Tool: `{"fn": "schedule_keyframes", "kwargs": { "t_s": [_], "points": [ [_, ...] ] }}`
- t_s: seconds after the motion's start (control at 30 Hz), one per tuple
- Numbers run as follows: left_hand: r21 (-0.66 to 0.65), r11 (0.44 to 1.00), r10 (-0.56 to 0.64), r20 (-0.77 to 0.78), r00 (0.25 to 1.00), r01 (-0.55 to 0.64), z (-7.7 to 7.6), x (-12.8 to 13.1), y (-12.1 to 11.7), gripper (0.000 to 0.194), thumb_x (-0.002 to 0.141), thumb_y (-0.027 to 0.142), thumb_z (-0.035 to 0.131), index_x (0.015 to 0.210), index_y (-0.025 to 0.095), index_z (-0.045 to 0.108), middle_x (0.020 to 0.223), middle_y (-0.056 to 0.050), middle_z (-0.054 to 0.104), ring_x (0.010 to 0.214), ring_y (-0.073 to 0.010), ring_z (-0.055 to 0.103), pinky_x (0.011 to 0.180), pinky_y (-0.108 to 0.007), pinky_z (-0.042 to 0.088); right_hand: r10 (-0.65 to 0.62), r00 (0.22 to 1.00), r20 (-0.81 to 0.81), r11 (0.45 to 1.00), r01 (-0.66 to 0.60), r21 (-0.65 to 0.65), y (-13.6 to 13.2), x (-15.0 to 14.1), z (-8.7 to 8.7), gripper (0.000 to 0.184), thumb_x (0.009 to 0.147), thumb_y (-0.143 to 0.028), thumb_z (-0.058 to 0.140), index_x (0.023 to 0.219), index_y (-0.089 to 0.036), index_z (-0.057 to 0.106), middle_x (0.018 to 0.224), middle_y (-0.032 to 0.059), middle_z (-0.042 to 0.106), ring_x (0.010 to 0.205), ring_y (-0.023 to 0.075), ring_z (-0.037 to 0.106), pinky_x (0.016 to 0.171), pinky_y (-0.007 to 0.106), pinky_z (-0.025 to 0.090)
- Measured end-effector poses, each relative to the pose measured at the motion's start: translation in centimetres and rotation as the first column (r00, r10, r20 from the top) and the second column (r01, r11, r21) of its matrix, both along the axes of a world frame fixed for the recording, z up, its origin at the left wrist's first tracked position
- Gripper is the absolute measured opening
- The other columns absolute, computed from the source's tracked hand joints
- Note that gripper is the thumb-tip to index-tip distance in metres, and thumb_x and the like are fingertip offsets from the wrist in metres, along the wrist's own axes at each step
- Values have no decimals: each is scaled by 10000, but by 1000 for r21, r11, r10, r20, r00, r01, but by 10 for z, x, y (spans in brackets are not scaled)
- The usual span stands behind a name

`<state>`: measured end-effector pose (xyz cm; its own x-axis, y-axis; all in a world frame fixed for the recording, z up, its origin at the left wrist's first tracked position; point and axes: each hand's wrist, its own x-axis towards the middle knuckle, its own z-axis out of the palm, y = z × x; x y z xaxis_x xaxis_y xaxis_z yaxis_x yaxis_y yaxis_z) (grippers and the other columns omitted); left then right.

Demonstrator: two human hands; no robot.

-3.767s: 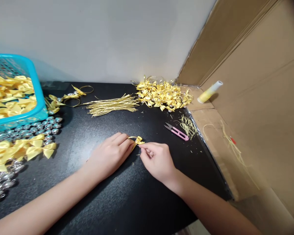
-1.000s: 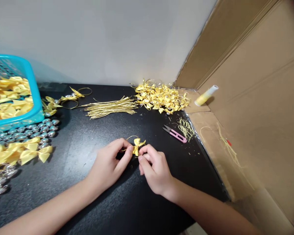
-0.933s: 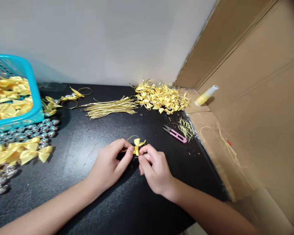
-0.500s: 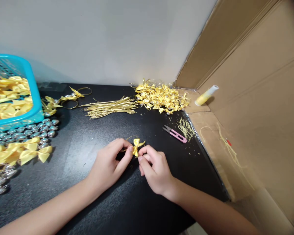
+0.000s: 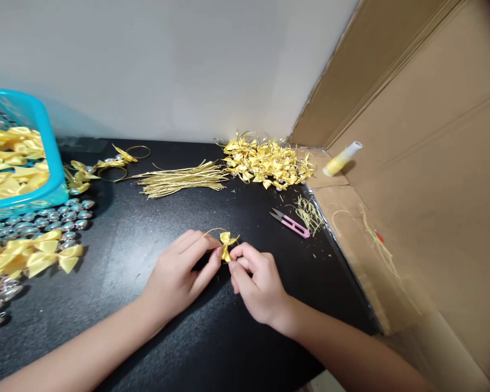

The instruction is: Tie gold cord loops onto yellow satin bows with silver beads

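Note:
Low over the black table, a small yellow ribbon bow (image 5: 226,243) with a thin gold cord (image 5: 212,230) sits between my two hands. My left hand (image 5: 185,264) pinches it from the left with thumb and forefinger. From the other side, my right hand (image 5: 256,280) grips the bow's lower right edge between thumb and forefinger, its other fingers curled. The cord loops up behind the bow over the left fingertips. Fingertips cover part of the bow and of the cord.
Farther back lie a bundle of gold cords (image 5: 179,181) and a heap of finished bows (image 5: 267,160). Pink thread snips (image 5: 291,222) rest by thread scraps (image 5: 308,214). At left stand a blue basket (image 5: 54,144), silver beads (image 5: 67,218) and loose bows (image 5: 44,256). Cardboard (image 5: 424,163) walls the right side.
The fingers of my left hand have shifted slightly, and the cord loop now stands out farther left above them. My right hand keeps its pinch. The view has moved a little.

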<state>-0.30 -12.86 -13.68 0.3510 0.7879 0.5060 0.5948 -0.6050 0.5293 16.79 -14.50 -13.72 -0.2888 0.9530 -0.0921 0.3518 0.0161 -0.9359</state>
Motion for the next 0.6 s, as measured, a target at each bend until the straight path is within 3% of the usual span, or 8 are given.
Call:
{"fn": "schedule_keyframes", "kwargs": {
  "t_s": [0.3, 0.47, 0.6],
  "points": [
    [149, 988, -32, -112, 993, 49, -2, -3, 1, 71, 883, 107, 579, 907, 169, 601, 786, -47, 664, 709, -171, 579, 674, -294, 489, -17, 1000, -15, 1000, 18, 3, 2, 0, 1, 94, 863, -195, 462, 777, -205, 499, 467, -78, 454, 415, 88, 420, 500, 220, 321],
    [102, 994, -29, -59, 998, 35, -1, -3, 1, 73, 881, 100, 571, 872, 170, 591, 789, -43, 671, 703, -163, 584, 672, -289, 487, -12, 999, -32, 1000, 12, 6, 2, 1, 1, 80, 867, -203, 463, 796, -205, 499, 468, -83, 446, 406, 87, 408, 493, 223, 317],
    [54, 998, -7, -14, 1000, 8, -1, -3, 0, 82, 876, 136, 597, 952, 167, 585, 844, -48, 681, 744, -168, 613, 686, -292, 490, -10, 999, -46, 1000, 11, 12, 3, 1, 0, 80, 870, -209, 460, 800, -204, 500, 469, -85, 426, 402, 90, 399, 487, 227, 312]
  ]
}}
